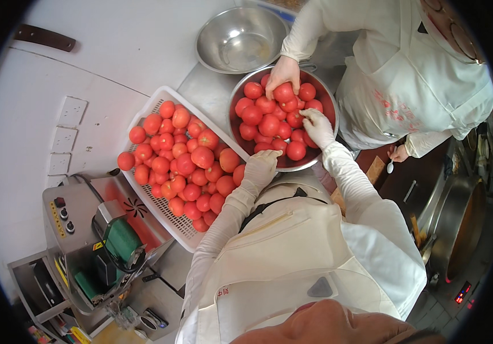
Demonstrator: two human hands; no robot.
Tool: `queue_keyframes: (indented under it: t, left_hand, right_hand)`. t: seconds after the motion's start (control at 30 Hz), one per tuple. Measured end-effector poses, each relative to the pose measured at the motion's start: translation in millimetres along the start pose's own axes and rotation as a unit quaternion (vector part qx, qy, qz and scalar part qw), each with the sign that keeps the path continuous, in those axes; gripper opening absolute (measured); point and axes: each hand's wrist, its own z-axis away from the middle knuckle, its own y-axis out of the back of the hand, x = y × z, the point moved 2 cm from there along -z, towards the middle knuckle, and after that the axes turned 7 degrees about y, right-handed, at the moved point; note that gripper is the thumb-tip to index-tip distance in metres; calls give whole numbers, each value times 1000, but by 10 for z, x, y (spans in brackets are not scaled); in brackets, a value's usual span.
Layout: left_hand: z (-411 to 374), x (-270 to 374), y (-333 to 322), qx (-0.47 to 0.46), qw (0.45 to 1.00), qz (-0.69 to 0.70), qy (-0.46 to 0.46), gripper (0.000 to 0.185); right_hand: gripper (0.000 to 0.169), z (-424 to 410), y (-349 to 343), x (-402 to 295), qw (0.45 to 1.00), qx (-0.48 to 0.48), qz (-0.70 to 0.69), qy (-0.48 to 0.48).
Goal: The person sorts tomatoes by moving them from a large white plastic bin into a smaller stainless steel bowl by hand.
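Note:
Before me stands a steel bowl point(334, 101) heaped with red tomatoes point(269, 125). My left hand point(263, 167), in a pale glove, lies over its near left rim, fingers reaching inward beside the tomatoes. My right hand point(318, 128), also gloved, is inside the right rim with bent fingers at the tomatoes there; whether it grips one is hidden. A co-worker's bare hand point(284, 75) grasps a tomato point(284, 93) at the far side of this bowl. To the left, a white perforated plastic basket point(188, 241) holds many more tomatoes point(186, 163).
Behind the bowl sits another steel bowl point(242, 41). A steel machine point(81, 219) with knobs and green parts stands left, below wall sockets point(63, 139). The co-worker's other hand point(398, 153) holds a white spoon point(390, 167). A large metal pot point(459, 228) is at right.

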Motion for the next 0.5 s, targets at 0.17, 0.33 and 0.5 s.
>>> queue_keyframes:
  t: [0.17,0.33,0.5]
  left_hand:
    - [-21,21,6,-4,1000,-13,-1,21]
    - [-2,-12,-32,5,1000,-20,6,21]
    - [0,-24,-43,0,1000,-20,19,21]
  right_hand:
    - [61,-529,-432,36,993,-37,53,-97]
    - [60,-727,-557,-91,989,-75,69,-109]
    - [51,-603,-370,-255,965,-229,117,-42]
